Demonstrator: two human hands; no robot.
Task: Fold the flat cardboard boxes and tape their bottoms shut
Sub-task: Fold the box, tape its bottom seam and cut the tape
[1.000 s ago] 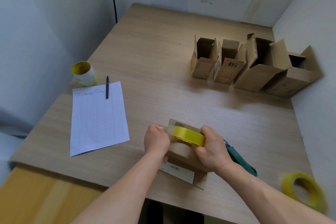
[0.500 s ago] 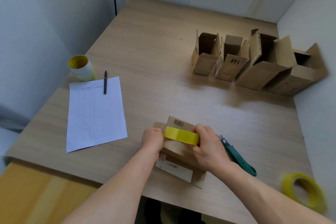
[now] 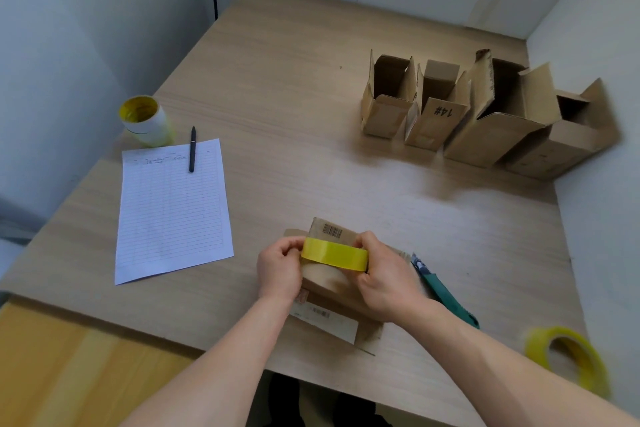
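Cardboard box (image 3: 331, 231) under tape roll (image 3: 334, 255), left hand (image 3: 278, 269) pinching roll, right hand (image 3: 386, 282) gripping it

Left hand (image 3: 278, 270): showing bare, wrist uncovered.
Right hand (image 3: 384, 282): showing bare likewise.
Forearms (image 3: 221, 367): running uncovered to the frame edge.
Dark patch (image 3: 287, 399): showing low between the arms (too dim to identify).

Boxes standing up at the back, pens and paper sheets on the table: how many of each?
Standing boxes: 4
Pen: 1
Paper sheet: 1
Total: 6
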